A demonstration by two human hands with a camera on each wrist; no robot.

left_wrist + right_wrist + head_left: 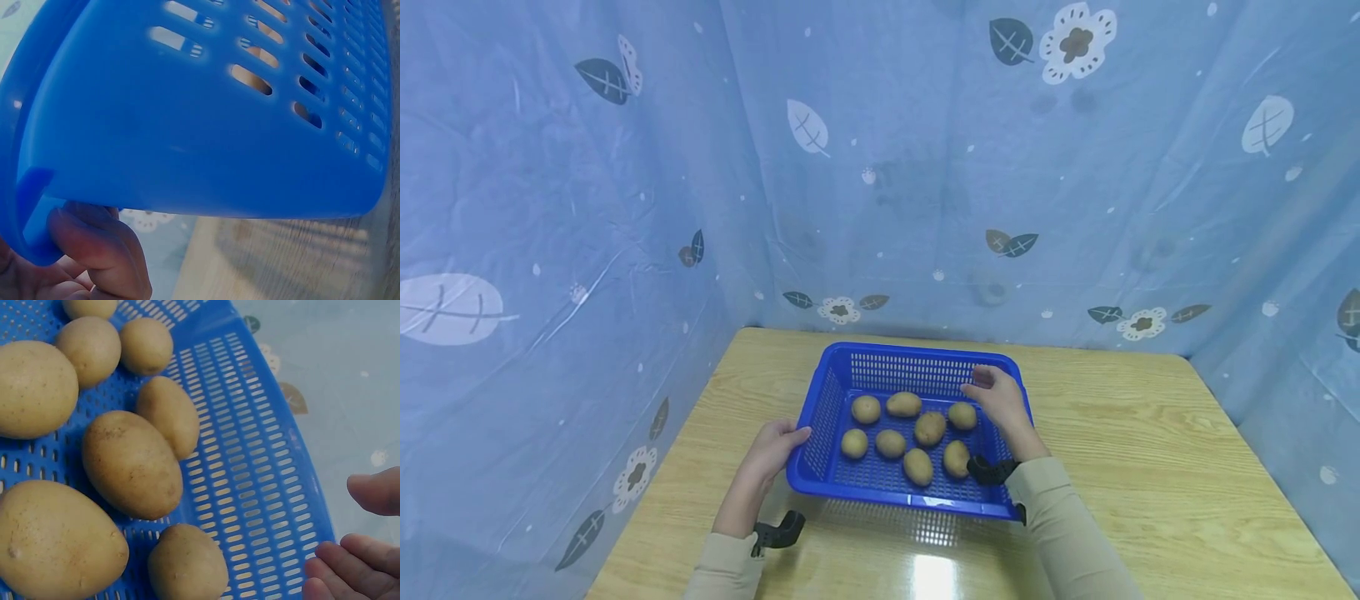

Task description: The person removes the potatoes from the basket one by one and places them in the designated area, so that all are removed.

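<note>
A blue plastic basket (880, 495) with slotted walls stands on the table, several potatoes (918, 467) spread over its floor. At its left side my left hand (769, 450) grips the rim, thumb on top. Seen from the left wrist, the fingers (103, 250) of that hand curl beneath the rim at a corner. My right hand (1002, 402) hovers over the right part of the basket, holding nothing, near a potato (962, 416). In the right wrist view its thumb and loosely bent fingers stand apart, beyond a potato (187, 565).
The wooden table (1135, 450) extends to the right of the basket. A blue curtain (925, 183) with leaf and flower prints hangs behind and along both sides. Black straps (780, 532) sit on both wrists.
</note>
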